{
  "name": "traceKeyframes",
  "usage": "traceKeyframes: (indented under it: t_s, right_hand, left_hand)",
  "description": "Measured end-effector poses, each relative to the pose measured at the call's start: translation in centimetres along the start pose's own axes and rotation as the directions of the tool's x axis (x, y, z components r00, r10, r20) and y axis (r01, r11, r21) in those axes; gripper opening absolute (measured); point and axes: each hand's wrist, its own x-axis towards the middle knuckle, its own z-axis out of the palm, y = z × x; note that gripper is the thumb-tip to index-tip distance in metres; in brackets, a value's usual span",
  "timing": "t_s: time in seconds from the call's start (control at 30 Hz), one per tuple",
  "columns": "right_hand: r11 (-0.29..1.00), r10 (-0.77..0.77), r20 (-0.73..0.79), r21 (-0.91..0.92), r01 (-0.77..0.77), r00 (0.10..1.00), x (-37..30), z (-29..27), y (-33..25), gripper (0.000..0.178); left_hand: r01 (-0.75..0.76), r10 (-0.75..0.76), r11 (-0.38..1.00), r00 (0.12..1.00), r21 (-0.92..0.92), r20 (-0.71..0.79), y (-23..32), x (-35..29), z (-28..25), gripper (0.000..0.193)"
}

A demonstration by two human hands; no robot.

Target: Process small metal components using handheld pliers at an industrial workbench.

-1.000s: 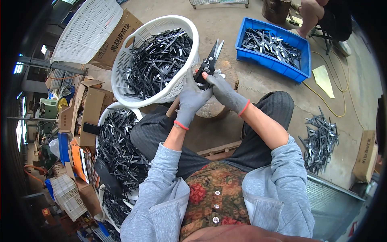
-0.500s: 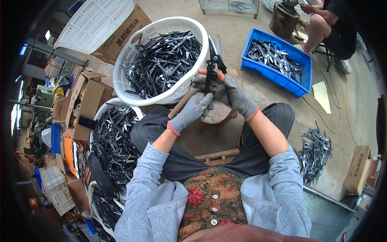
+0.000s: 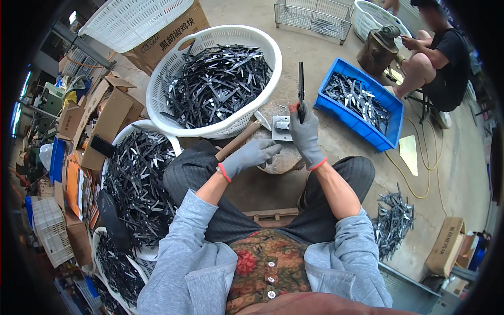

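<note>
My right hand (image 3: 307, 134), in a grey glove with a red cuff, is closed round a pair of black garden shears (image 3: 301, 86). The shears stand edge-on, pointing away from me, and much of the grip is hidden in the glove. My left hand (image 3: 252, 156), gloved alike, holds nothing; its fingers are loosely bent and apart over the near side of a round stump (image 3: 281, 164). On the stump sits a metal plate with a small block (image 3: 282, 127). A hammer with a wooden handle (image 3: 239, 140) lies beside it, close to my left hand.
Black blade parts fill a big white basket (image 3: 273, 58) and more baskets at my left (image 3: 176, 144). A blue crate (image 3: 362, 128) of blades stands at right, near a loose heap of parts (image 3: 394, 223). Beyond, a person (image 3: 438, 58) sits by another stump (image 3: 375, 52).
My left hand has come off the shears and moved slightly nearer me. The shears, held in my right hand, have turned edge-on and shifted right, uncovering the metal block.
</note>
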Motion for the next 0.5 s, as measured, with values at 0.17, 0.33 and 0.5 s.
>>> traceKeyframes:
  t_s: [0.17, 0.33, 0.5]
  right_hand:
    - [0.963, -0.109, 0.053, -0.243, 0.119, 0.993, -0.3, -0.5, -1.0, 0.010]
    - [0.979, -0.121, 0.045, -0.160, 0.127, 0.992, -0.2, -0.8, -1.0, 0.009]
    - [0.972, -0.111, 0.048, -0.202, 0.118, 0.993, -0.3, -1.2, -0.9, 0.008]
  left_hand:
    - [0.005, -0.007, 0.998, 1.000, -0.059, -0.027, 0.3, -0.5, -0.4, 0.040]
    - [-0.018, 0.016, 0.997, 1.000, -0.080, -0.019, 0.1, -0.4, -0.4, 0.039]
    - [0.029, -0.031, 0.997, 0.999, -0.072, -0.025, 0.0, -0.3, -0.2, 0.039]
